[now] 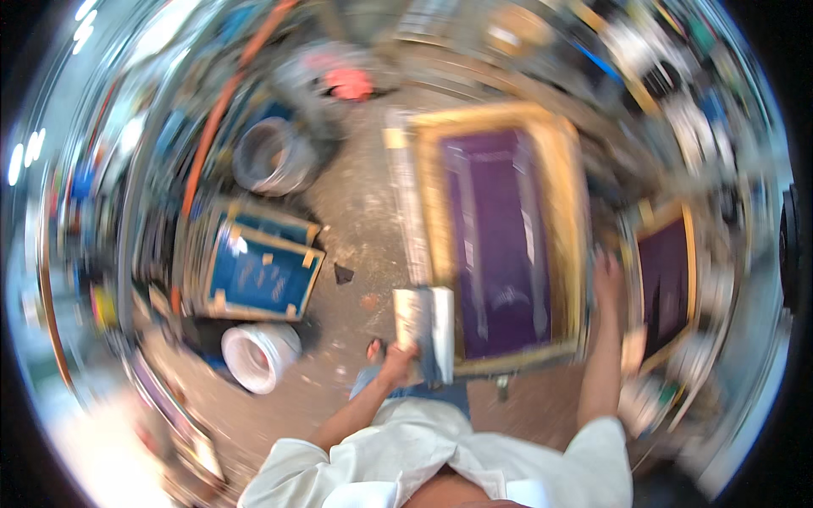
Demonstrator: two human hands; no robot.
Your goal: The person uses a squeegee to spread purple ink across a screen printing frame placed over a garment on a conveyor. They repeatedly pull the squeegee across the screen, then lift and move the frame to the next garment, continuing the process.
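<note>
A large screen-printing frame [566, 245] with purple mesh and a yellowish wooden border stands in front of me, slightly right of centre. My left hand [398, 364] is closed on the lower end of a pale wooden board [409, 315] with a grey band and a white band along its right side; it looks like a squeegee. This board lies against the frame's lower left corner. My right hand [606, 273] is just beyond the frame's right edge. Motion smears its fingers, so whether it grips anything is unclear.
At left lean several stacked blue-mesh screens [264, 273], with a white bucket [261, 356] below and a translucent tub [273, 157] above. A smaller dark purple screen [665, 279] stands at right. An orange pole [217, 127] runs along the left. A dark scrap [343, 273] lies on the floor.
</note>
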